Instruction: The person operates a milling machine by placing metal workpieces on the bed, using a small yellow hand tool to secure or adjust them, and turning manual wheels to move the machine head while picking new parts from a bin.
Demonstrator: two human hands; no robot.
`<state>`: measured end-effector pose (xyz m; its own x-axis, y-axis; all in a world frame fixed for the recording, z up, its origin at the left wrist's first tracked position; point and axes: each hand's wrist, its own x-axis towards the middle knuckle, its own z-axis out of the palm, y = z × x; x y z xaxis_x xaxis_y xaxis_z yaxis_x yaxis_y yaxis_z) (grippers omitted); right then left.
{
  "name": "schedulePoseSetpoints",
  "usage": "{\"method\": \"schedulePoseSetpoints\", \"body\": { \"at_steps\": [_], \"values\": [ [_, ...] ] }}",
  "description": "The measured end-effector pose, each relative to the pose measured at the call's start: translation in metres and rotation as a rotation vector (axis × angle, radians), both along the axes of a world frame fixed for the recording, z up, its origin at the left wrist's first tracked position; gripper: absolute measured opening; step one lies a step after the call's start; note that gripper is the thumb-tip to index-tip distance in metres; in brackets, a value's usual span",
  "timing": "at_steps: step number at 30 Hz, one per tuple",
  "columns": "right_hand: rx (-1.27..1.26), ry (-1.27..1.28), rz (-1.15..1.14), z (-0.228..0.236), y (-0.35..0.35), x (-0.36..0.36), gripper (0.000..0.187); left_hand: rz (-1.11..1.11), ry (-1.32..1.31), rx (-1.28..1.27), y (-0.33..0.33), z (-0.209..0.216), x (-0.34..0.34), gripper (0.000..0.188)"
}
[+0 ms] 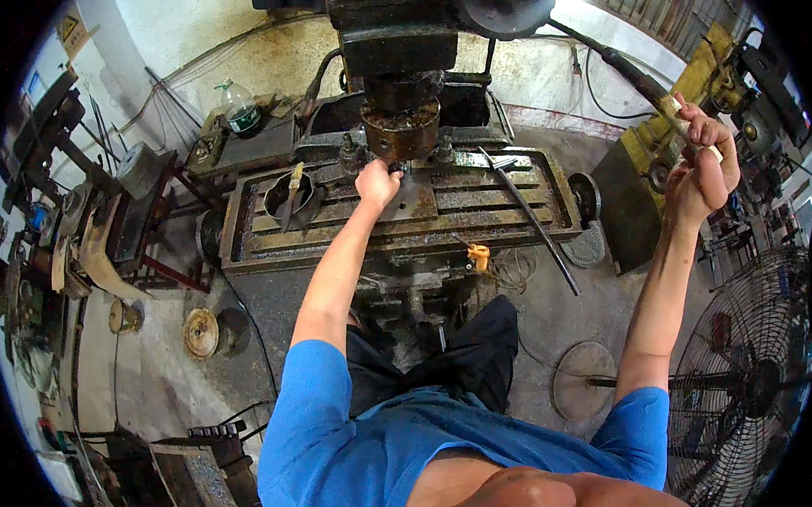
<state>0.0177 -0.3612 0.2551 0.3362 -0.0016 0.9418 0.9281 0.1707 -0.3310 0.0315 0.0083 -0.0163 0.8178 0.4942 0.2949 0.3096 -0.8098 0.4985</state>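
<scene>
Head view has the person standing at a big workshop machine, and the work looks to me under way rather than finished. The right hand (701, 165) is curled around the far end of the long lever (614, 64). The left hand (378, 183) is at the foot of the rusty drum (399, 133); its fingers are mostly hidden, so I can't tell whether they pinch anything. The drum, where the work seems centred, hangs over the slotted metal table (479, 222), above a flat plate (415, 202).

Shavings lie about the table, so some cutting appears done, though I can't tell on which piece. What is left looks like the rest of this job, and sweeping up: the brush (295, 180) stands in a cut-open jug (306, 203), and a long bar (537, 224) lies across the table's edge.
</scene>
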Motion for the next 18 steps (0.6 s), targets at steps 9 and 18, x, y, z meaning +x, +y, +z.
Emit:
{"method": "schedulePoseSetpoints", "body": {
  "at_steps": [9, 18],
  "values": [
    [0.088, -0.013, 0.020, -0.032, 0.000, -0.004, 0.012, -0.017, 0.049, -0.072, 0.003, -0.005, 0.004, 0.040],
    [0.107, -0.046, -0.058, -0.050, -0.005, -0.003, 0.011, -0.066, 0.068, -0.026, 0.007, -0.013, 0.015, 0.044]
  ]
}}
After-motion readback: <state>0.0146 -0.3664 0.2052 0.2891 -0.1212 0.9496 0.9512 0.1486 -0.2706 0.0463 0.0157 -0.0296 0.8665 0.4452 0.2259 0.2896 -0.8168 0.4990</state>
